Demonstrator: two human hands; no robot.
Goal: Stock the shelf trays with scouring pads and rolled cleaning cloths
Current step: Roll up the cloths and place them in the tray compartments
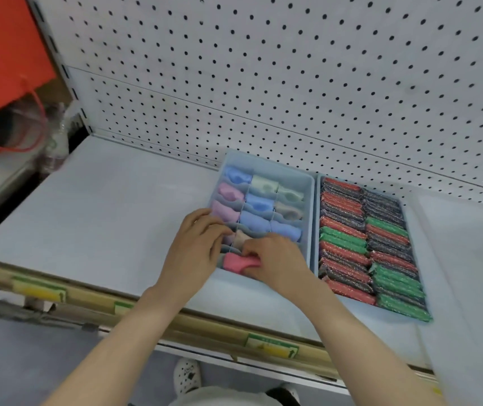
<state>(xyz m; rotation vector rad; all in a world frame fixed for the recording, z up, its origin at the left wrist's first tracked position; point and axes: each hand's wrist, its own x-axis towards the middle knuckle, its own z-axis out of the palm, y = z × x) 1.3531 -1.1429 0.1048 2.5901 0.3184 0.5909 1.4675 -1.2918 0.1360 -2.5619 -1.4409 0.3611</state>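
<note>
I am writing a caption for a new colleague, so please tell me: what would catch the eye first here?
First, the two hands at the centre: the right hand pinches a pink rolled cloth at the front of the divided tray, and the left hand is at that tray's left edge. Right of it, red, green and dark scouring pads lie packed in rows, below the white pegboard.

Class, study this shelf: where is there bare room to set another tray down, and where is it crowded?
Widest bare patch: the shelf left of the divided tray, between pegboard and front edge. A narrow strip runs before both trays. Crowded: the pad tray is packed, and the left hand and right hand fill the divided tray's near corner.
</note>
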